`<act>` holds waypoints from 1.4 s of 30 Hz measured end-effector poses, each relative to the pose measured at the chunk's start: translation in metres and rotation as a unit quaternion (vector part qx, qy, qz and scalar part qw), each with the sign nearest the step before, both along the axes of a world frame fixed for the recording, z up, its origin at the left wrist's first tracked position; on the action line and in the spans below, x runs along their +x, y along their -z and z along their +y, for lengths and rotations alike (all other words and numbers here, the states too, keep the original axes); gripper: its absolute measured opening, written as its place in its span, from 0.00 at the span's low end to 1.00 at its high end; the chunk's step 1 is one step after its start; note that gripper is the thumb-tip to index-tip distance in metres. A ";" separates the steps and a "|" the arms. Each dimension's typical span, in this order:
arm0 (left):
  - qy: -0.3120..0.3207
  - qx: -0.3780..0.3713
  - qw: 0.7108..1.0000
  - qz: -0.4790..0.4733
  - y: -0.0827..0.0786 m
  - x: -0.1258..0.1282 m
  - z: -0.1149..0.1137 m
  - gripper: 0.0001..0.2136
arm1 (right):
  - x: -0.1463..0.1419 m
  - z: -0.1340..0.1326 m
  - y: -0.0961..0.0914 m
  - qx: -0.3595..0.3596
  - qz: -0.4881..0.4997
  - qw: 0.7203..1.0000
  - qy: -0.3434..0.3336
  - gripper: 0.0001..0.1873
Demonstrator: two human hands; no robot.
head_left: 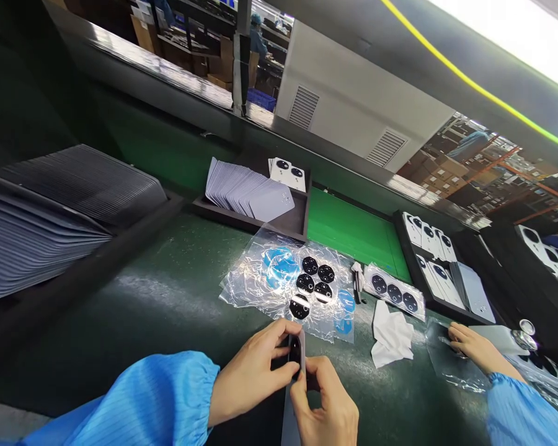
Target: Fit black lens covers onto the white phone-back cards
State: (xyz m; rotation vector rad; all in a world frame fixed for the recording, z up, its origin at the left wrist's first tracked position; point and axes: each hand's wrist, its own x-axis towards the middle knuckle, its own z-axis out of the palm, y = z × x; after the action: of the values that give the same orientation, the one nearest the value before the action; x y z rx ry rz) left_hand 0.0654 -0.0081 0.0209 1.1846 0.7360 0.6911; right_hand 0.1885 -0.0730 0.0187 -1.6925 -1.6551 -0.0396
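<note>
My left hand [253, 368] grips the upper end of a thin grey phone back panel [289, 421], held on edge in front of me. A dark round camera lens cover [295, 348] shows on the panel, seen at a steep angle between my left fingers and thumb. From the other side, my right hand [328, 399] pinches the same panel, thumb and fingers closed near the cover. Just beyond my hands, several loose black lens covers [305, 283] lie on clear plastic film [246, 282] beside blue round stickers [280, 266].
A co-worker's hand [467, 347] rests on a plastic bag at right, near a metal-topped bottle [497, 337]. Nearby lie a white cloth [390, 334] and a bagged strip of covers [395, 291]. Trays of panels [302, 223] stand behind; stacked grey panels [41, 229] fill the left.
</note>
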 end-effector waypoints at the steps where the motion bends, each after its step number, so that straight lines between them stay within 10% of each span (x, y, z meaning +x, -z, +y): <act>1: 0.000 0.000 1.000 0.000 0.000 0.000 0.000 0.17 | 0.000 0.000 0.000 -0.001 0.000 1.000 -0.001 0.07; 42: 0.009 0.040 0.997 0.063 -0.005 0.001 0.002 0.20 | 0.000 0.001 0.001 -0.001 -0.060 0.997 -0.042 0.10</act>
State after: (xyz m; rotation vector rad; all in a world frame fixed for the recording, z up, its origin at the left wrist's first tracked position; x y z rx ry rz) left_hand 0.0663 -0.0063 0.0255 1.3155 0.8087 0.6387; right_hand 0.1882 -0.0719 0.0177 -1.6490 -1.8139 -0.1018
